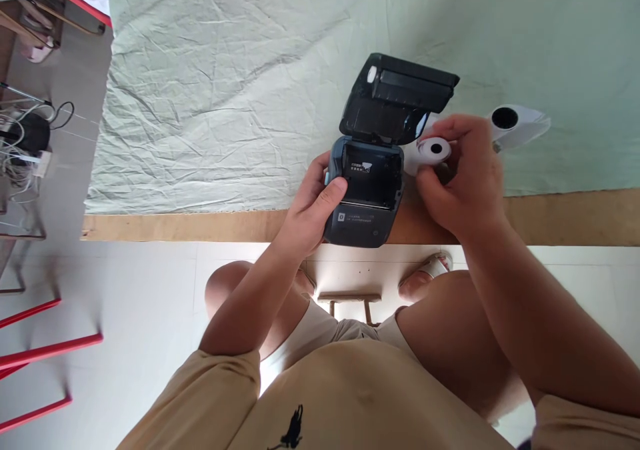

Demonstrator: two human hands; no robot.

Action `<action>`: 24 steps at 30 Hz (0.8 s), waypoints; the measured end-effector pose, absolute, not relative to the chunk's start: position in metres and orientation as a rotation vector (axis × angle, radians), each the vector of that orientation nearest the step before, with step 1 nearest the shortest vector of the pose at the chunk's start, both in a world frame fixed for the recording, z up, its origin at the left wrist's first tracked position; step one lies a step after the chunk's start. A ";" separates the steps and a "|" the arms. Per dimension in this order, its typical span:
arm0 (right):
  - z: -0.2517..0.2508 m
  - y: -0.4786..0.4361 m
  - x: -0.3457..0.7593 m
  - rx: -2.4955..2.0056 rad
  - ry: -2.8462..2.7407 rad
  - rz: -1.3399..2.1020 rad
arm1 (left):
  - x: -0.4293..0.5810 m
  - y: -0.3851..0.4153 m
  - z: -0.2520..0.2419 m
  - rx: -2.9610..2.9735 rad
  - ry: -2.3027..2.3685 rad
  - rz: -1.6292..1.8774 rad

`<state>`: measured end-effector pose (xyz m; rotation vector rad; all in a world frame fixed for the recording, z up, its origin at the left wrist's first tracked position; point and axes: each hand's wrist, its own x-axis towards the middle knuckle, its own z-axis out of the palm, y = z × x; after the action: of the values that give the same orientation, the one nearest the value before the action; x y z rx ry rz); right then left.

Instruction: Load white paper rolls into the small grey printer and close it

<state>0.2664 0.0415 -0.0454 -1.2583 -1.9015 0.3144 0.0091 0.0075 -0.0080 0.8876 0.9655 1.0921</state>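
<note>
My left hand (320,203) grips the left side of a small black label printer (373,177), thumb over its front edge. The printer's lid (400,100) stands raised, and the paper bay inside shows dark, with a small white marking on its floor. Just right of the printer, my right hand (465,170) pinches a small white paper roll (434,150) between thumb and fingers, its dark core hole facing up. Beyond that hand lies another white roll (520,125) with a wide black core opening, partly covered by the hand.
A wrinkled pale green cloth (225,90) covers the table, leaving its wooden front edge (200,227) bare. Red metal legs (50,351) stand on the floor at left. Tangled cables (23,143) lie farther up on that side. My knees are below the table edge.
</note>
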 end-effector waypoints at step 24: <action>-0.036 0.034 0.264 -1.225 -1.952 0.214 | 0.009 0.009 -0.012 0.908 0.944 1.089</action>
<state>0.2644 0.0335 -0.0365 -1.2255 -1.9516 0.2140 0.0093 0.0093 -0.0121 0.9079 0.9440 1.0894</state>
